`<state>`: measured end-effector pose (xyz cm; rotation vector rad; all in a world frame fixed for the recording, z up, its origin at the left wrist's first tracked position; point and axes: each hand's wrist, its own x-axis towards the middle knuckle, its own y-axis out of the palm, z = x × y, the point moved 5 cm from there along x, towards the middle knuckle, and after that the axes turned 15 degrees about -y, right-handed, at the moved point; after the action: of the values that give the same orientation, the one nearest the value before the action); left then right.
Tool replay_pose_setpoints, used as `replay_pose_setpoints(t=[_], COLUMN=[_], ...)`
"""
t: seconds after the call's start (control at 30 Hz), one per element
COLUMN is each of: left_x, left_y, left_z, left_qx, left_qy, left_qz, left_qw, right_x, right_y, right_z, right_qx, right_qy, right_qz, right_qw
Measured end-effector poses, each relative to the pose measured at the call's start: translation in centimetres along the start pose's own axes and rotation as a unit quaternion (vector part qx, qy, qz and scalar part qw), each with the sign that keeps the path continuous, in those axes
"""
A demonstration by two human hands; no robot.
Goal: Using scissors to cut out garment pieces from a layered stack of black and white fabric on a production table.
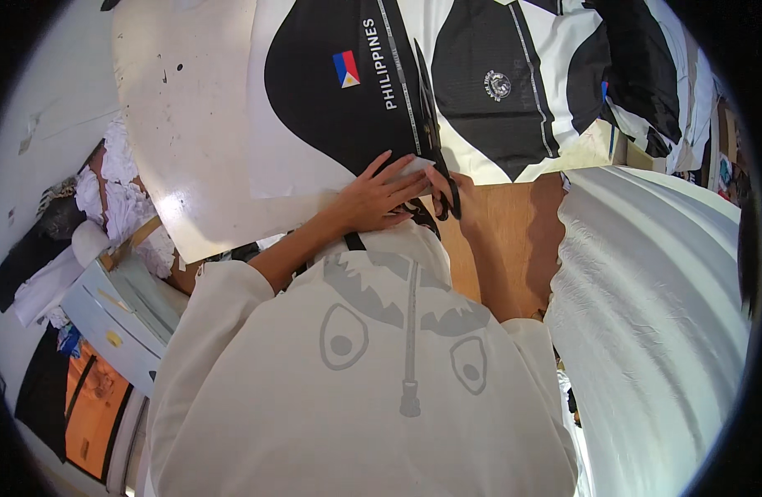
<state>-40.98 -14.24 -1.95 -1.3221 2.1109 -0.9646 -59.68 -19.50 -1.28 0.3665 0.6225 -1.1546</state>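
Note:
A white sheet of fabric with a printed black panel (pixel 331 91) lies on the table, its near edge in front of me. The panel carries white lettering, a small blue, red and white flag patch and a narrow printed strip. My left hand (pixel 379 197) rests on the near edge of this fabric, fingers stretched to the right and apart. Black-handled scissors (pixel 428 108) are in my right hand (pixel 454 195), fingers around the handles. Their long blades point away from me, along the panel's right side; how far they are parted is hard to make out.
To the right lies another black panel (pixel 489 83) with a round white emblem. More black and white fabric (pixel 642 74) is heaped at the far right. A large white cloth (pixel 646 306) drapes on the near right. White cloth scraps (pixel 120 199) and a light-blue cabinet (pixel 112 311) are at left.

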Motion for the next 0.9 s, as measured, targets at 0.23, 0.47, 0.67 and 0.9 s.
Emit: replay_pose_setpoints(t=[0.23,0.47,0.67,0.9], left_x=[-0.1,-0.2,-0.2,0.0], left_y=[0.0,0.2,0.1,0.0], left_z=[0.2,0.4,0.3,0.2], left_qx=[0.011,-0.003,0.018,0.015], left_qy=[-0.005,-0.002,-0.005,-0.008], left_qz=[-0.015,-0.021,-0.011,0.003], left_qw=[1.0,1.0,1.0,1.0], right_x=[0.5,1.5,4.3,4.7], right_y=[0.8,1.3,1.3,1.7], right_z=[1.3,2.9,4.5,4.2], right_qx=[-0.025,-0.008,0.034,-0.028], right_qy=[-0.009,-0.034,-0.049,-0.045], right_qz=[-0.018,-0.008,0.028,-0.014], right_qw=[0.999,0.999,0.998,0.998])
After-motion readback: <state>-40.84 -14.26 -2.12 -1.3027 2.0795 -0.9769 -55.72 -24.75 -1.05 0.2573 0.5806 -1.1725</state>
